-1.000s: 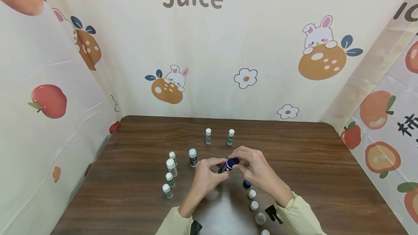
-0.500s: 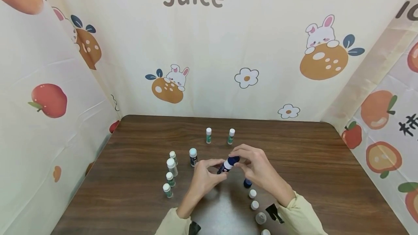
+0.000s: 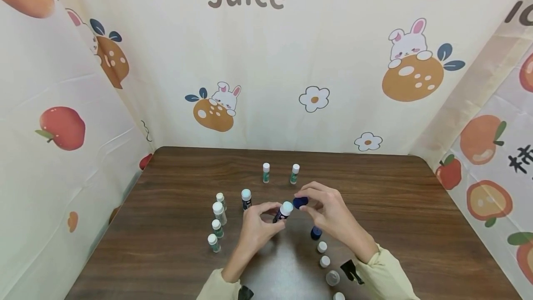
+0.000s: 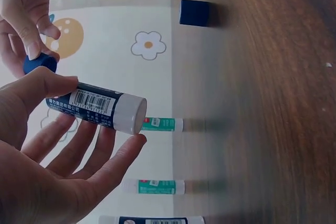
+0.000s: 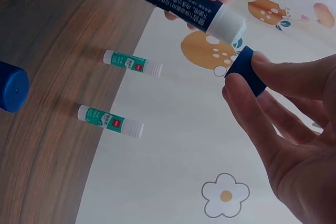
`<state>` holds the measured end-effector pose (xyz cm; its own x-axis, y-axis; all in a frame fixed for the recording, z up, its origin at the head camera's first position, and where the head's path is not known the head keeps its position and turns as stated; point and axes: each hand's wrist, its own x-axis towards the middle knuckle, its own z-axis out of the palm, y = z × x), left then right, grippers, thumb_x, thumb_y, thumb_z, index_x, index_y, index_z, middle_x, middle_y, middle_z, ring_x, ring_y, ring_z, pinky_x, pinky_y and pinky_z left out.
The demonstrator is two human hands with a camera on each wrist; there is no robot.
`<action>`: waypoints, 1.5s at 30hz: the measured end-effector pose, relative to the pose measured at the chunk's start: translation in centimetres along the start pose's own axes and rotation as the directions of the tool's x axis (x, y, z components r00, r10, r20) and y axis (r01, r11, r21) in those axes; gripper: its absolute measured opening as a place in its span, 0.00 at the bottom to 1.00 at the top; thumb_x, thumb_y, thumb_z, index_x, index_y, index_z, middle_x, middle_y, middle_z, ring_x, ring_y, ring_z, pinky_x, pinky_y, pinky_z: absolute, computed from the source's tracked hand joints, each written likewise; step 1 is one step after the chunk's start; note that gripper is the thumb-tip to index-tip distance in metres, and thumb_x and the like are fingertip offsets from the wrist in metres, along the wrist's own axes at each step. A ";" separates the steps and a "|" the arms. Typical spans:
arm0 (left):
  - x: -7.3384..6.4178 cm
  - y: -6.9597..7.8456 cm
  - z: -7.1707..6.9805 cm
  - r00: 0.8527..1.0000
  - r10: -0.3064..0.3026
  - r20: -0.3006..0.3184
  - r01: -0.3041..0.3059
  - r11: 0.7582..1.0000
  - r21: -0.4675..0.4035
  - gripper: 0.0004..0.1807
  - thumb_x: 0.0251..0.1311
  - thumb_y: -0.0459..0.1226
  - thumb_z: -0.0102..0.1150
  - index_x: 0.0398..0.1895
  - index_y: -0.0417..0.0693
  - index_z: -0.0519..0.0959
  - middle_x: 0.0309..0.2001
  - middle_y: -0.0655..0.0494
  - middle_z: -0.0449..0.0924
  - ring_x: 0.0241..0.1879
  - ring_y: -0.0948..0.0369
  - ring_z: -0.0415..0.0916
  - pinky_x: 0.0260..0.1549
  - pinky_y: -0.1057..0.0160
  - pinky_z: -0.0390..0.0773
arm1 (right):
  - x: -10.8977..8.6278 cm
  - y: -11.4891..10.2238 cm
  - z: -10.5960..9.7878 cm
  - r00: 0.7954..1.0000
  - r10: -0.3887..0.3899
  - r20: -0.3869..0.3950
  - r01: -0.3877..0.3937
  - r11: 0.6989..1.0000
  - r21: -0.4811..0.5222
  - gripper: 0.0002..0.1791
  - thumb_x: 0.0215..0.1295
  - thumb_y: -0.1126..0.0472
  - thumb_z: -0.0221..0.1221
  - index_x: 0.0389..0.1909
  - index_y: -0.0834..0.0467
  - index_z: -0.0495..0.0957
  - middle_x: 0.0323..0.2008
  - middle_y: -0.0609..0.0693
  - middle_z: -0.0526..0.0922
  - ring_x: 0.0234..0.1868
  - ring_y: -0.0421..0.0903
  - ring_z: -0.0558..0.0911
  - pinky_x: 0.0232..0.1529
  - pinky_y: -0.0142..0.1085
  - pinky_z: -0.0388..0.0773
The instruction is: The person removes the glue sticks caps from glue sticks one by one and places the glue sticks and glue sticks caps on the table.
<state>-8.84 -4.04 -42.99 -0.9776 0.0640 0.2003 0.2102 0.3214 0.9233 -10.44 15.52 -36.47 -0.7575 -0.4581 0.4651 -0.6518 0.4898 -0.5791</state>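
My left hand [image 3: 259,227] grips a dark navy glue stick [image 4: 94,104] between thumb and fingers, tilted above the table. Its white top end [image 3: 286,208] is uncovered, and a barcode label faces the left wrist camera. Just to the right, my right hand [image 3: 331,208] pinches a blue cap [image 5: 247,72] with thumb and fingertips. A small gap separates the cap from the glue stick's uncovered end in the right wrist view. Behind my left hand stands another navy glue stick [image 3: 246,199] with a pale top, partly hidden by that hand.
Two small green glue sticks [image 3: 266,173] stand at the back of the wooden table [image 3: 395,189]. Several more sticks form a row at left, including a green one [image 3: 214,243]. Right of centre, a blue cap [image 3: 316,233], white caps [image 3: 325,261] and a clear cap [image 3: 332,278] form a line.
The blue cap has come off the glue stick, baring its white end. My right hand has shifted slightly away with the cap, while my left hand has moved slightly left and down.
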 end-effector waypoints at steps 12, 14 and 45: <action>-0.5 -0.4 -0.7 0.997 -0.066 -0.034 0.065 0.997 -0.042 0.14 0.43 0.31 0.69 0.36 0.48 0.83 0.34 0.54 0.82 0.36 0.58 0.80 0.34 0.57 0.82 | -0.2 0.4 0.1 1.000 0.030 0.002 -0.030 0.999 -0.019 0.18 0.46 0.77 0.68 0.38 0.57 0.82 0.38 0.46 0.79 0.34 0.42 0.80 0.25 0.26 0.78; -0.5 -0.4 -0.8 0.996 -0.074 -0.043 0.072 0.996 -0.047 0.14 0.42 0.31 0.69 0.36 0.48 0.83 0.34 0.55 0.82 0.36 0.59 0.80 0.35 0.56 0.82 | -0.3 0.5 0.1 0.999 0.034 0.001 -0.034 0.999 -0.024 0.18 0.45 0.76 0.68 0.38 0.57 0.82 0.38 0.46 0.79 0.35 0.42 0.80 0.24 0.26 0.77; -1.2 -1.9 -2.6 0.941 -0.189 -0.282 0.191 0.981 -0.018 0.14 0.41 0.29 0.68 0.33 0.47 0.80 0.33 0.53 0.80 0.38 0.56 0.78 0.37 0.56 0.82 | -1.4 3.8 1.1 0.995 0.097 -0.003 -0.097 0.993 -0.060 0.18 0.42 0.78 0.69 0.34 0.58 0.82 0.35 0.47 0.78 0.30 0.42 0.77 0.21 0.32 0.77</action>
<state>-8.02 -7.14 -44.13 -0.9578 -0.2669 0.1066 0.0192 0.3106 0.9503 -11.79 17.20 -40.08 -0.8171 -0.4067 0.4085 -0.5764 0.5754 -0.5802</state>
